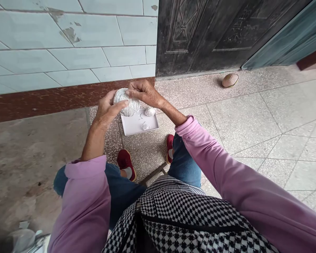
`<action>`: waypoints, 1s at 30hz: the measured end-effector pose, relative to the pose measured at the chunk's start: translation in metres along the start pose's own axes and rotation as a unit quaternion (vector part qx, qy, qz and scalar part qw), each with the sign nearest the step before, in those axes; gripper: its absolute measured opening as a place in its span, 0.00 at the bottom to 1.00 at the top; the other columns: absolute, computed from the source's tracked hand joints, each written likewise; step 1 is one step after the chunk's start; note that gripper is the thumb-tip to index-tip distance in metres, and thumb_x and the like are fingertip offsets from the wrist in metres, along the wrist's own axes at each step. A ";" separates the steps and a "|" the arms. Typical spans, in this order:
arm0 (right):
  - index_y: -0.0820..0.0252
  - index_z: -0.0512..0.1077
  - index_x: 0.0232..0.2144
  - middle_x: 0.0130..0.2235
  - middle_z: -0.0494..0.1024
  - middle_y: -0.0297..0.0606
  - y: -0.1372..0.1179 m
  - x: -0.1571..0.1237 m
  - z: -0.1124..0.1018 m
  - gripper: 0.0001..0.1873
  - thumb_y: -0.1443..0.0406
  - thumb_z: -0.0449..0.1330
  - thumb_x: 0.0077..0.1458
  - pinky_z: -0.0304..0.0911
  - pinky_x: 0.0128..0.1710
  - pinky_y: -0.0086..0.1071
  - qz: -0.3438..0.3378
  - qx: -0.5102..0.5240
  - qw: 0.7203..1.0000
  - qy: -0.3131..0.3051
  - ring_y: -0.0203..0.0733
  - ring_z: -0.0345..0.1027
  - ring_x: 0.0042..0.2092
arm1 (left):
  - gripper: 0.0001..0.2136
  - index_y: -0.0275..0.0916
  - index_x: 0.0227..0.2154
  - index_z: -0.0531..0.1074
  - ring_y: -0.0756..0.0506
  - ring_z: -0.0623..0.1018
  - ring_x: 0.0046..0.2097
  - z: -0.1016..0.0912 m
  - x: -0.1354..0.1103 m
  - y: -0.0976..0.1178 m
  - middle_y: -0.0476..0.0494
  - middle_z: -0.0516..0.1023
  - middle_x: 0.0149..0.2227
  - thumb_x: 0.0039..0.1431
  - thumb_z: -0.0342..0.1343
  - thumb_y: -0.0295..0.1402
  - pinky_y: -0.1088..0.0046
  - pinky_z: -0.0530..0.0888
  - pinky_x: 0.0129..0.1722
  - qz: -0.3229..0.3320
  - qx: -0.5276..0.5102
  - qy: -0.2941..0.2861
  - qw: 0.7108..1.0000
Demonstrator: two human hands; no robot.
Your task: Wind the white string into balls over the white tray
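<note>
A large ball of shiny white yarn (131,104) is held up in front of me. My left hand (107,107) is wrapped round its left side, the thumb lying across the front. My right hand (144,93) is closed at the ball's upper right, thumb and fingers pinched on the yarn; the exact strand is too small to make out. Below the ball, a shallow white tray (137,128) sits on the floor. Inside it are a small white yarn ball (150,111), a smaller loose white bundle (145,126) and a thin dark curl. The yarn ball hides the tray's upper left corner.
My red shoes (126,162) stand near the tray on speckled floor tiles. Ahead are a pale tiled wall (94,35) and a dark carved door (195,31). A rounded pinkish object (230,80) lies by the door. Clear plastic items (23,239) are at lower left.
</note>
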State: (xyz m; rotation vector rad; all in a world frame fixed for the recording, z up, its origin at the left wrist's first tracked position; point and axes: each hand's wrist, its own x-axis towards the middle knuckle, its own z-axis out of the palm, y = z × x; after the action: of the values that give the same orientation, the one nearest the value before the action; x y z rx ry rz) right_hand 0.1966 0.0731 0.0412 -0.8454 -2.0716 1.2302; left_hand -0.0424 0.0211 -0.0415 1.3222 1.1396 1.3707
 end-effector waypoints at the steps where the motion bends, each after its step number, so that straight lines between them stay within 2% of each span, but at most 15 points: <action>1: 0.49 0.60 0.29 0.29 0.65 0.30 0.002 0.001 -0.001 0.34 0.50 0.65 0.90 0.61 0.43 0.37 0.001 0.008 1.000 0.010 0.41 0.63 0.41 | 0.40 0.39 0.55 0.88 0.31 0.83 0.53 0.003 -0.003 0.006 0.42 0.90 0.47 0.49 0.93 0.59 0.34 0.83 0.71 -0.020 0.002 -0.010 1.000; 4: 0.49 0.60 0.30 0.29 0.62 0.28 0.014 0.005 -0.004 0.34 0.47 0.65 0.89 0.59 0.41 0.36 -0.003 0.049 0.998 0.034 0.40 0.60 0.40 | 0.41 0.38 0.55 0.90 0.28 0.84 0.54 0.011 -0.013 0.022 0.38 0.91 0.48 0.49 0.92 0.62 0.31 0.83 0.71 -0.070 0.006 -0.037 0.997; 6: 0.50 0.62 0.32 0.29 0.61 0.28 0.025 0.009 -0.005 0.34 0.46 0.69 0.90 0.56 0.38 0.35 -0.002 0.078 0.996 0.042 0.41 0.56 0.38 | 0.38 0.38 0.55 0.90 0.29 0.85 0.53 0.013 -0.018 0.029 0.36 0.92 0.49 0.54 0.91 0.62 0.34 0.85 0.68 -0.083 -0.012 -0.078 0.993; 9: 0.50 0.62 0.34 0.29 0.60 0.27 0.039 0.014 -0.005 0.37 0.41 0.72 0.89 0.53 0.36 0.34 0.006 0.108 0.993 0.038 0.42 0.49 0.35 | 0.33 0.37 0.56 0.89 0.30 0.86 0.52 0.011 -0.020 0.032 0.34 0.92 0.48 0.63 0.87 0.59 0.41 0.87 0.64 -0.084 -0.053 -0.141 0.985; 12: 0.50 0.59 0.33 0.29 0.56 0.27 0.045 0.019 0.000 0.41 0.35 0.75 0.86 0.53 0.37 0.34 0.013 0.124 0.992 0.035 0.43 0.47 0.37 | 0.34 0.36 0.58 0.88 0.25 0.89 0.58 0.007 -0.017 0.029 0.31 0.92 0.49 0.61 0.88 0.57 0.38 0.87 0.68 -0.068 -0.101 -0.160 0.980; 15: 0.50 0.59 0.34 0.30 0.57 0.27 0.042 0.024 0.006 0.43 0.33 0.76 0.83 0.53 0.38 0.34 0.022 0.137 0.990 0.031 0.42 0.48 0.38 | 0.40 0.37 0.58 0.88 0.16 0.85 0.73 0.006 -0.011 0.024 0.27 0.93 0.55 0.56 0.88 0.62 0.31 0.83 0.77 -0.038 -0.159 -0.111 0.980; 18: 0.50 0.62 0.35 0.32 0.61 0.28 0.034 0.025 0.010 0.40 0.35 0.76 0.83 0.56 0.41 0.34 0.037 0.141 0.989 0.034 0.43 0.53 0.41 | 0.42 0.39 0.56 0.87 0.15 0.78 0.82 0.008 -0.005 0.020 0.26 0.93 0.59 0.54 0.85 0.69 0.29 0.80 0.82 -0.016 -0.207 -0.037 0.978; 21: 0.51 0.65 0.35 0.32 0.63 0.30 0.026 0.023 0.009 0.33 0.43 0.75 0.84 0.60 0.45 0.35 0.070 0.128 0.989 0.021 0.46 0.58 0.45 | 0.42 0.39 0.58 0.87 0.17 0.77 0.83 0.010 -0.002 0.020 0.27 0.93 0.63 0.54 0.86 0.68 0.30 0.80 0.82 -0.021 -0.217 0.012 0.976; 24: 0.51 0.63 0.34 0.32 0.67 0.32 0.022 0.019 0.008 0.30 0.51 0.71 0.87 0.63 0.49 0.35 0.073 0.080 0.994 0.015 0.48 0.61 0.48 | 0.44 0.40 0.60 0.85 0.20 0.77 0.82 0.011 0.001 0.026 0.30 0.93 0.65 0.52 0.88 0.67 0.33 0.79 0.83 -0.015 -0.218 0.024 0.976; 27: 0.52 0.67 0.32 0.35 0.73 0.33 0.019 0.016 0.013 0.31 0.51 0.72 0.88 0.64 0.52 0.36 0.037 0.015 0.999 0.015 0.47 0.65 0.48 | 0.44 0.43 0.59 0.83 0.25 0.76 0.82 0.008 0.005 0.033 0.35 0.92 0.66 0.50 0.87 0.69 0.39 0.79 0.83 0.001 -0.222 0.034 0.975; 30: 0.53 0.74 0.33 0.33 0.75 0.33 0.020 0.012 0.022 0.30 0.47 0.73 0.87 0.65 0.49 0.36 0.030 -0.013 0.999 -0.040 0.48 0.67 0.45 | 0.44 0.45 0.54 0.81 0.30 0.79 0.78 0.001 0.011 0.031 0.40 0.92 0.62 0.44 0.89 0.67 0.44 0.81 0.80 0.000 -0.204 0.082 0.976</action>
State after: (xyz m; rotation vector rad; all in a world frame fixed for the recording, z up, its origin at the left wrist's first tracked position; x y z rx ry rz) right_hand 0.1775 0.0779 0.0167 -0.8890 -2.1444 1.2914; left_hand -0.0419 0.0263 -0.0093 0.9278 0.8987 1.6348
